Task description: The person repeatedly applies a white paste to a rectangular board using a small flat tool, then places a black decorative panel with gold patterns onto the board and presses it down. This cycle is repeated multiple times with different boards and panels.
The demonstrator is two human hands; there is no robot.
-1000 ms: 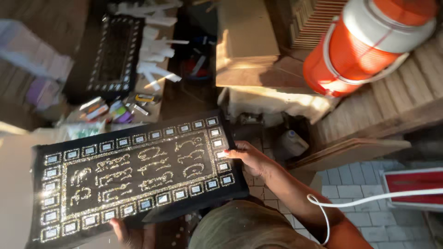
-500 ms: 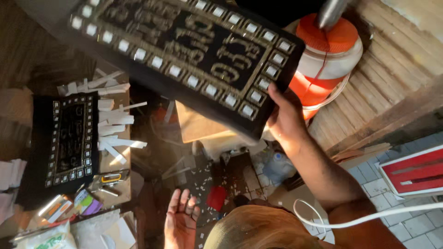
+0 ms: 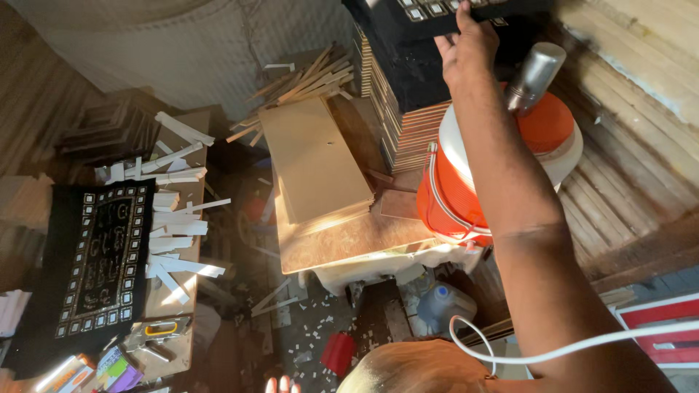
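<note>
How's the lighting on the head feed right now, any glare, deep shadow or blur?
Head view: warm sunlight falls hard on the board stack and orange cooler; the black panel under the right hand sits in deep shadow, cut by the frame; left hand's fingertips barely show.

One head-worn camera looks steeply down past the raised arm onto the cluttered workshop floor.

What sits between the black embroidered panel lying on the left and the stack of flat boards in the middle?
Head view: loose white strips lie scattered between the black panel and the boards.
</note>
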